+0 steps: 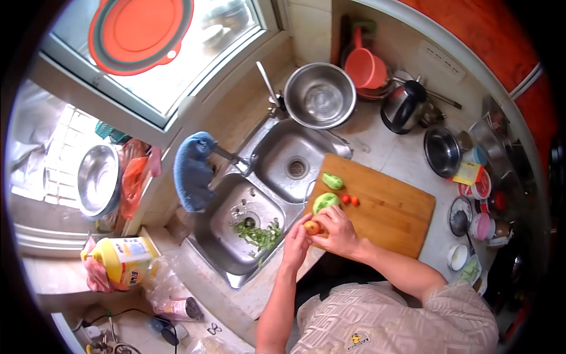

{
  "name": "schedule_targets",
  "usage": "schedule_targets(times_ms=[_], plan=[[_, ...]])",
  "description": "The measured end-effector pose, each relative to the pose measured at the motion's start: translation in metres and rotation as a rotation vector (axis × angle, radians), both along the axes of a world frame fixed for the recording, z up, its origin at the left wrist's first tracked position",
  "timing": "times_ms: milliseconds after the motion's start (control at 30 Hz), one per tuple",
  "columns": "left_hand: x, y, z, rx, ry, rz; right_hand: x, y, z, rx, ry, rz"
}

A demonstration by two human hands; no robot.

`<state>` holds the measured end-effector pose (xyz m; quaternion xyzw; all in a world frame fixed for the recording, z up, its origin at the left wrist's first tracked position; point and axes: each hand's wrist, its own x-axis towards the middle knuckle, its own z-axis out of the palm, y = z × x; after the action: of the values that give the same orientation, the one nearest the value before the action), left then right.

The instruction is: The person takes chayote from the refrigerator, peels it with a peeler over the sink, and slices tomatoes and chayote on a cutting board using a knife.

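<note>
You have the round orange-brown vegetable (311, 228) between both hands, at the sink-side edge of the cutting board (392, 203); onion, potato or something else, can't tell at this size. Left hand (296, 241): fingertips pinching it from the sink side. Right hand (338, 232): fingers curled in from the board side, thumb near the vegetable; can't tell whether a small tool or just skin sits under those fingers. Step in hand reads as working the surface by hand. To do it well: let the left carry the weight, pinch firm but not crushing, and work with the right in short strokes, turning the piece a little between them. Round and probably slick if wet, so a loose pinch could roll it off the edge. I'd bring it lower and further over the board, or fully over the left basin (209, 221), where green scraps (259, 235) lie round the drain; either way a drop or peel lands somewhere useful. Mind your right wrist: the larger green vegetable piece (326, 203) lies just beyond your knuckles, with the smaller green piece (332, 180) and small red vegetables (350, 200) near it.
</note>
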<state>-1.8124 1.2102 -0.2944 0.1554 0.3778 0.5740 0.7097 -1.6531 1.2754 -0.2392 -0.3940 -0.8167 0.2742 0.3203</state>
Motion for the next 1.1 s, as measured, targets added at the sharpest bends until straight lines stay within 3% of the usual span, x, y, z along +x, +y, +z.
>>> schedule_targets(times_ms=[67, 100, 167, 200, 233, 267, 300, 333, 367, 400, 433, 500, 533, 567, 600, 633, 700, 733, 767, 800, 867, 933, 967, 1000, 1033, 1067, 1100], plan=[[-0.013, -0.011, 0.009, -0.033, 0.199, 0.164, -0.026, 0.007, 0.006, 0.009, 0.007, 0.135], [-0.03, -0.018, -0.006, 0.001, 0.127, 0.275, -0.037, 0.009, 0.01, -0.03, 0.045, 0.185], [-0.082, -0.039, -0.028, -0.245, -0.051, 0.489, -0.055, 0.004, 0.0, -0.112, 0.083, 0.219], [-0.099, -0.033, 0.006, -0.477, -0.034, 0.495, -0.059, -0.001, 0.003, -0.188, 0.016, 0.23], [-0.122, -0.033, 0.0, -0.523, 0.07, 0.537, -0.06, -0.006, 0.004, -0.389, 0.103, 0.271], [-0.145, -0.033, 0.017, -0.516, 0.072, 0.337, -0.058, -0.004, 0.016, -0.583, 0.125, 0.358], [-0.165, -0.03, 0.02, -0.57, 0.088, 0.332, -0.054, -0.003, 0.021, -0.606, 0.062, 0.451], [-0.198, -0.036, 0.006, -0.464, -0.079, 0.307, -0.045, -0.005, 0.027, -0.693, 0.019, 0.491], [-0.212, -0.045, -0.008, -0.069, -0.281, 0.225, -0.035, -0.012, 0.025, -0.621, 0.003, 0.408], [-0.258, -0.047, -0.069, -0.308, -0.275, 0.085, -0.026, -0.024, 0.02, -0.548, -0.011, 0.339], [-0.271, -0.067, -0.144, -0.208, 0.606, 0.0, -0.013, -0.033, 0.015, -0.517, -0.052, 0.267], [-0.282, -0.061, -0.213, -0.201, 1.008, -0.149, 0.025, -0.048, 0.007, -0.453, -0.136, 0.118], [-0.266, -0.047, -0.209, -0.197, 1.211, -0.219, 0.048, -0.053, -0.001, -0.525, -0.12, 0.014], [-0.269, -0.042, -0.194, -0.36, 1.007, -0.156, 0.07, -0.064, -0.008, -0.613, -0.093, -0.087], [-0.244, -0.024, -0.126, -0.521, 0.812, -0.062, 0.096, -0.073, -0.006, -0.527, -0.049, -0.21], [-0.262, -0.026, -0.155, -0.182, 1.056, -0.054, 0.122, -0.078, -0.007, -0.58, -0.094, -0.314], [-0.262, -0.022, -0.175, -0.149, 1.149, 0.057, 0.175, -0.088, -0.02, -0.555, -0.032, -0.473], [-0.266, -0.02, -0.177, -0.127, 1.197, 0.114, 0.2, -0.085, 0.0, -0.512, -0.141, -0.522], [-0.281, -0.023, -0.183, -0.219, 1.182, 0.02, 0.221, -0.084, 0.006, -0.543, -0.096, -0.611], [-0.279, -0.025, -0.169, -0.322, 0.983, 0.098, 0.243, -0.083, -0.001, -0.607, 0.036, -0.646], [-0.269, -0.029, -0.103, -0.502, 0.571, 0.265, 0.267, -0.074, 0.03, -0.601, -0.006, -0.703], [-0.259, -0.055, -0.063, -0.386, 0.174, 0.46, 0.277, -0.065, 0.01, -0.693, 0.229, -0.598], [-0.253, -0.067, -0.067, -0.403, 0.793, 0.167, 0.28, -0.058, -0.001, -0.734, 0.347, -0.538], [-0.24, -0.074, -0.072, -0.397, 1.394, -0.164, 0.278, -0.055, 0.003, -0.52, -0.17, -0.462], [-0.226, -0.077, -0.071, -0.366, 1.976, -0.547, 0.276, -0.056, -0.012, -0.274, -0.217, -0.444], [-0.217, -0.076, -0.069, -0.21, 1.849, -0.362, 0.277, -0.061, -0.028, -0.04, -0.259, -0.441], [-0.205, -0.082, -0.065, -0.066, 1.706, -0.198, 0.279, -0.063, -0.024, -0.175, -0.206, -0.441]])
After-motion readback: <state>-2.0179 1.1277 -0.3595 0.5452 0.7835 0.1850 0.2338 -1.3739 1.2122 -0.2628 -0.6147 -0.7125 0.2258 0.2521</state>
